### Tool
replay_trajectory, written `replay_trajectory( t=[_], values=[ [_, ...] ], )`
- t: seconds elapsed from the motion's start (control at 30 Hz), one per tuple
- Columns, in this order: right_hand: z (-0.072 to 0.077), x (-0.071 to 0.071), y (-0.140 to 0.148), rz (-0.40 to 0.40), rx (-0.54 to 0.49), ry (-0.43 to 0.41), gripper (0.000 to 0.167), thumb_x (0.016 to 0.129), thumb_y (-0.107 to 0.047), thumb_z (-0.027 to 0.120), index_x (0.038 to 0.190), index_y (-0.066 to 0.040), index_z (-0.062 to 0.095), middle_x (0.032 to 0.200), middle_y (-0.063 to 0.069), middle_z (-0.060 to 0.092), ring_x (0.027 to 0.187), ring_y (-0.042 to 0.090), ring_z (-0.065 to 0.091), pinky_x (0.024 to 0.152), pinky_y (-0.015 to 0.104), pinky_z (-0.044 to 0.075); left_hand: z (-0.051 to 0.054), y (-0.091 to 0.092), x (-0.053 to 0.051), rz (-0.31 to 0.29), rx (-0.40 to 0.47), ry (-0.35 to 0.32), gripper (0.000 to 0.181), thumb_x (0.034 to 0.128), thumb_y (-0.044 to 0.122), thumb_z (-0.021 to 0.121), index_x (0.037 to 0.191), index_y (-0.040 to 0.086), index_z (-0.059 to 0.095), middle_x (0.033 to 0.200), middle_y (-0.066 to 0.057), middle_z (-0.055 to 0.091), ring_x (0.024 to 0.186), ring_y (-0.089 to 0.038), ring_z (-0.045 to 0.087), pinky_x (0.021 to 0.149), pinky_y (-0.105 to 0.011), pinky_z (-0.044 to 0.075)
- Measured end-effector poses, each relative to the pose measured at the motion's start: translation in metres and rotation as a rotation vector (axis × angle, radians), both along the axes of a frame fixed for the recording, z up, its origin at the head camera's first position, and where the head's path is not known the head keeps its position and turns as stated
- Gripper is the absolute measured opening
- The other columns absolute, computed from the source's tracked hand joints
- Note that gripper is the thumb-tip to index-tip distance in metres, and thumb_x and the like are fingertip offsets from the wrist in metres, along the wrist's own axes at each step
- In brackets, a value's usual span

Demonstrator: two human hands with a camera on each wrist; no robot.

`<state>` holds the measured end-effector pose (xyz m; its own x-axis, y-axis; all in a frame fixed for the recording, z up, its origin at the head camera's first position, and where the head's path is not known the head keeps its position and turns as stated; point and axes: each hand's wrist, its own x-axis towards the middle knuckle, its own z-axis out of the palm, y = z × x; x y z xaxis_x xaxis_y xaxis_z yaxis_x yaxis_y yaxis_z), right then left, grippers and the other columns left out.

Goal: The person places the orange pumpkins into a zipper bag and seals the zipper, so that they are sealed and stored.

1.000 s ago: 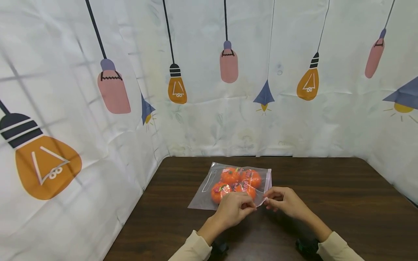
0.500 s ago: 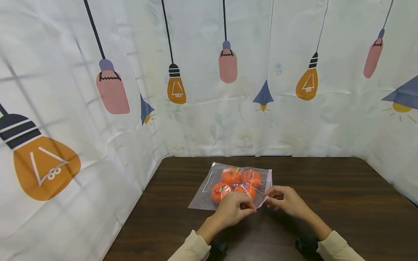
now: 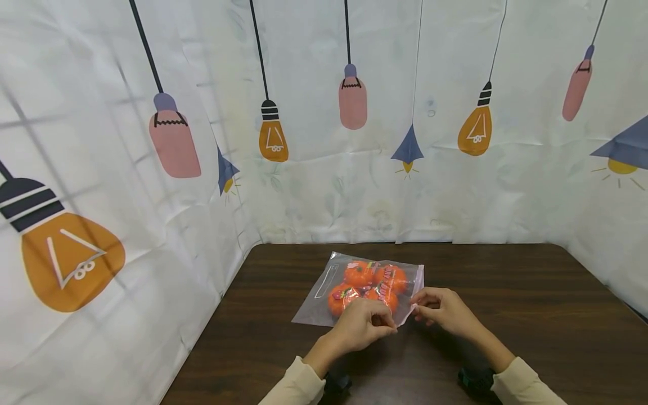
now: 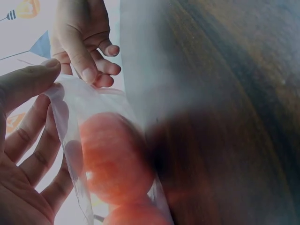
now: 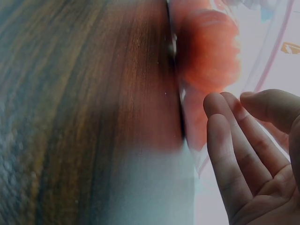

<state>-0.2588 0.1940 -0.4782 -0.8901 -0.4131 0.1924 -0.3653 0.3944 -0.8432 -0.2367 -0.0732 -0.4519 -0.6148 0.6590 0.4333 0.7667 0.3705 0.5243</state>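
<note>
A clear zip bag [image 3: 316,308] lies on the table with several orange-red, tomato-like fruits [image 3: 358,273] inside. Its pinkish zip strip [image 3: 419,277] runs down the right side. My left hand [image 3: 361,326] pinches the bag's near right corner between thumb and forefinger; the left wrist view shows the film [image 4: 62,110] between them, the other fingers spread behind. A little farther along the strip, my right hand [image 3: 448,312] pinches the edge with thumb and fingertips. In the right wrist view, the right hand's fingers [image 5: 239,150] are bent beside a fruit [image 5: 213,51].
The dark wooden table [image 3: 531,292] extends to both sides and behind the bag. A white cloth [image 3: 314,191] printed with lamps hangs around its back and left. A black object [image 3: 476,379] sits under each wrist.
The bag's zip side has shifted slightly right and away from me. My right hand has moved a little farther away along the strip, while the left has hardly moved.
</note>
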Motion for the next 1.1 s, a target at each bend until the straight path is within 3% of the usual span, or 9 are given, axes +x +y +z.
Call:
replay_trajectory(
  t=[0.43,0.7,1.1],
  values=[
    [0.001,0.0,0.002,-0.025,-0.02,0.008,0.014,0.097,-0.015,0.07,0.106,-0.004,0.071,0.09,0.014,0.077,0.078,0.019,0.075,0.061,0.032,0.06,0.007,-0.002,0.0,-0.053,0.007,-0.102,0.012,0.0847,0.011,0.083,0.078,0.014,0.074,0.077,0.003,0.075,0.063,0.012,0.052,0.059,-0.009,0.046],
    [-0.001,-0.003,0.005,-0.058,-0.035,-0.022,0.016,0.096,-0.014,0.07,0.107,-0.002,0.07,0.091,0.015,0.077,0.078,0.021,0.075,0.061,0.032,0.06,0.009,-0.004,0.0,-0.052,-0.001,-0.091,0.014,0.0831,0.011,0.084,0.076,0.016,0.073,0.075,0.005,0.073,0.063,0.013,0.051,0.06,-0.008,0.045],
    [-0.002,-0.006,0.014,-0.099,-0.006,-0.033,0.02,0.096,-0.015,0.071,0.109,0.0,0.071,0.09,0.014,0.076,0.078,0.018,0.075,0.062,0.031,0.061,0.01,-0.008,-0.002,-0.097,-0.017,-0.095,0.014,0.0832,0.012,0.084,0.076,0.017,0.072,0.075,0.007,0.073,0.064,0.012,0.056,0.061,-0.011,0.051]
  ],
)
